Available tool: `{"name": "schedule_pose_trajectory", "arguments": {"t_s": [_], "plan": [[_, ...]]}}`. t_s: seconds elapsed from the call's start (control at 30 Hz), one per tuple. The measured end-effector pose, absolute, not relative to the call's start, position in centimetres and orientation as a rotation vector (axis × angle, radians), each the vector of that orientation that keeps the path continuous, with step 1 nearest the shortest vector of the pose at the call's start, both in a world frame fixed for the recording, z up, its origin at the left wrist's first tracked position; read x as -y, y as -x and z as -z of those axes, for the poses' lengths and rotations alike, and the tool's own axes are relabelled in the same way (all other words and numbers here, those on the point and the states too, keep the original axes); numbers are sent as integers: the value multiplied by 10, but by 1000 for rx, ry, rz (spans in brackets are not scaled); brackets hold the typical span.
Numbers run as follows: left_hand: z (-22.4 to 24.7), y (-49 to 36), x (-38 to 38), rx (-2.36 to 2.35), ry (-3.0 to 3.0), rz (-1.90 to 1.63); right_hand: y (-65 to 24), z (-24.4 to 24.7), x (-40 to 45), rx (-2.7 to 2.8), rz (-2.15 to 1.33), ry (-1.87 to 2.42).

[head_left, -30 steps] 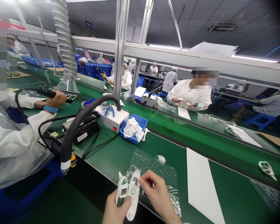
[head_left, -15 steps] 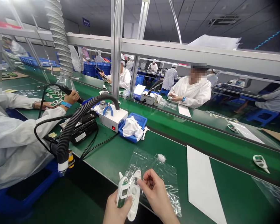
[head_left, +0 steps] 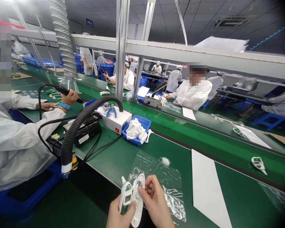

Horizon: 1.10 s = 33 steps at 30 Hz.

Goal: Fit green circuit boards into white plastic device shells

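My left hand [head_left: 120, 212] is closed around a white device half [head_left: 126, 195] with a small screen and green board, its pointed tip up. Beside it, the white back shell [head_left: 138, 209] stands upright, inner side showing, with my left thumb against its edge. My right hand [head_left: 155, 199] is closed at the shell's upper right edge, thumb on its inner face and the other fingers curled. Whether a small part is between those fingers cannot be made out. A clear plastic bag [head_left: 173, 180] lies under and behind my hands, with a white tuft [head_left: 165, 161] on it.
A white board [head_left: 207, 186] lies to the right. Behind are a blue tray [head_left: 144, 122] with white cloths, a white box [head_left: 114, 122] and a black hose [head_left: 72, 129]. Another device half [head_left: 258, 165] rests on the green belt. A co-worker [head_left: 21, 133] sits at left.
My right thumb has moved slightly down the inside of the shell. The device half on the belt has shifted left. The whole view has shifted a little.
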<state>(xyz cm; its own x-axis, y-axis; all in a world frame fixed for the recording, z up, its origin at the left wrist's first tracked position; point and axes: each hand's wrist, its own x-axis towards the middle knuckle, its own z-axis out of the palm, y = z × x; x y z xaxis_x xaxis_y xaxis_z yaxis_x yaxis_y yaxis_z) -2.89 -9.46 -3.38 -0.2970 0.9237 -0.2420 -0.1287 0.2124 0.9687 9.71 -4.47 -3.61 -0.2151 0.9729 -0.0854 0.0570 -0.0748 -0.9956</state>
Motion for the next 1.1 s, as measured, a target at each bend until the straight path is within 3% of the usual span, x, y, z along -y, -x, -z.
{"name": "schedule_pose_trajectory", "arguments": {"t_s": [0.23, 0.5, 0.87, 1.1], "plan": [[35, 37, 98, -1507, -763, -1383, -75, 38, 49, 1182, -1317, 1210], [59, 69, 109, -1526, -415, -1516, -19, 68, 63, 1100, -1723, 1028], [82, 217, 133, -1371, 192, -1911, 164, 77, 68, 1060, -2313, 968], [83, 193, 112, -1370, 72, -1831, 135, 84, 60, 988, -2205, 983]]}}
